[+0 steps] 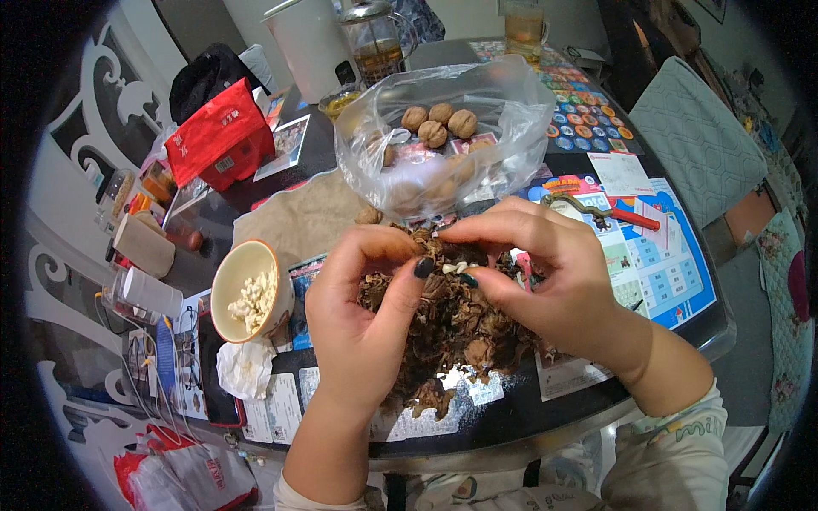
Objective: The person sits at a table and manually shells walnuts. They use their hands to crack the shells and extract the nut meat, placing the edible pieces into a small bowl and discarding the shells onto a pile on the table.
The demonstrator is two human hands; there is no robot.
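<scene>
Near the middle, my left hand (364,306) and my right hand (543,274) meet over a heap of brown walnut shells and skins (473,332). Brown shell or skin shows at my left fingertips. Between my right thumb and fingers is a pale peeled walnut kernel piece (455,267). To the left stands a cream bowl with an orange rim (218,281), holding pale kernel pieces (255,303). Beyond my hands an open clear plastic bag (511,153) contains whole walnuts (432,134). One more walnut (369,215) lies outside it on a brown cloth or paper (300,217).
A crumpled white tissue (246,369) lies beside the bowl. A metal cracker with a red handle (632,218) rests on printed sheets at right. A red bag (220,140), a French press (377,54) and a glass mug (524,32) stand farther back.
</scene>
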